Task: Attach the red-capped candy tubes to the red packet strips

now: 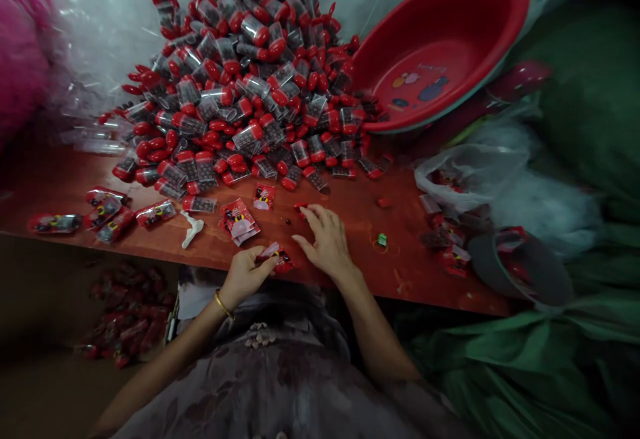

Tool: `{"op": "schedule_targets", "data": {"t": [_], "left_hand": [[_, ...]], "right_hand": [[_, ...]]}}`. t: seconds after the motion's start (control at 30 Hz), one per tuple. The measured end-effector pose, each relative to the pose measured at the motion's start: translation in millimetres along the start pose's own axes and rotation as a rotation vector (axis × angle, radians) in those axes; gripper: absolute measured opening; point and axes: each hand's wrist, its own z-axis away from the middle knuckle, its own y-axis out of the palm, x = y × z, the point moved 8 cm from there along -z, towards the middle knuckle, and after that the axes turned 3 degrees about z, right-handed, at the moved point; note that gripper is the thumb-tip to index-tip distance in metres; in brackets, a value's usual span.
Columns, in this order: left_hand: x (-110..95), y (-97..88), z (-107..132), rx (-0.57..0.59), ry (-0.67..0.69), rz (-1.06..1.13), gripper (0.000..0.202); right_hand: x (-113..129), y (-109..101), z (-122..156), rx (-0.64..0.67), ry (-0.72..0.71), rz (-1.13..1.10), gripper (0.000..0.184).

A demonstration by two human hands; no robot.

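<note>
My left hand pinches a small red printed packet at the table's front edge. To its right, my right hand is open, thumb apart from the fingers, its fingertips at a small red piece on the table. Whether they touch it I cannot tell. A stack of flat red printed packets lies beyond my left hand, with a single one behind it. Farther back rises a large pile of clear tubes with red caps, dark beads inside them.
Several wrapped tubes and a white scrap lie at the left. A red basin leans behind the pile's right side. Right of my hands are a small green piece, a plastic bag and a grey container. More red packages sit below the table.
</note>
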Motion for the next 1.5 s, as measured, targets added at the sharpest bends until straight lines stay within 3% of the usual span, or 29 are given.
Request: {"op": "schedule_targets", "data": {"t": [0.13, 0.33, 0.43, 0.6, 0.77, 0.97, 1.17, 1.3, 1.4, 1.5], "left_hand": [[-2.8, 1.7, -3.0, 0.069, 0.07, -0.182, 0.022], [-5.0, 4.2, -1.1, 0.132, 0.048, -0.184, 0.023], [-5.1, 3.7, 0.2, 0.129, 0.032, -0.158, 0.023], [-3.1, -3.2, -3.1, 0.011, 0.05, -0.143, 0.019], [5.9, -6.9, -9.5, -0.094, -0.007, 0.013, 0.016], [4.3, -4.5, -7.7, -0.09, -0.071, 0.181, 0.011], [1.7, 11.8, -8.9, 0.009, -0.09, 0.095, 0.013], [-6.0, 30.4, -16.4, 0.114, -0.027, -0.037, 0.011], [-20.9, 36.4, -23.6, 0.104, 0.102, -0.211, 0.016], [-27.8, 41.9, -29.0, 0.053, 0.143, -0.387, 0.027]], "right_hand": [[-12.5, 1.4, -19.5, -0.019, -0.062, 0.12, 0.05], [12.4, 29.3, -22.5, 0.078, -0.212, 0.234, 0.028], [14.1, 35.8, -25.8, 0.086, -0.219, 0.248, 0.02], [3.7, 33.2, -25.9, 0.044, -0.175, 0.244, 0.027], [2.0, 36.2, -21.7, 0.072, -0.2, 0.216, 0.025], [-4.0, 28.8, -22.2, 0.037, -0.228, 0.219, 0.03], [-10.3, 26.5, -21.6, 0.031, -0.221, 0.172, 0.021], [-23.1, 9.2, -20.1, -0.077, -0.08, 0.165, 0.031], [-45.3, -0.9, -13.2, -0.131, 0.137, 0.203, 0.041], [-61.4, 3.2, -7.0, -0.086, 0.236, 0.225, 0.042]]}}
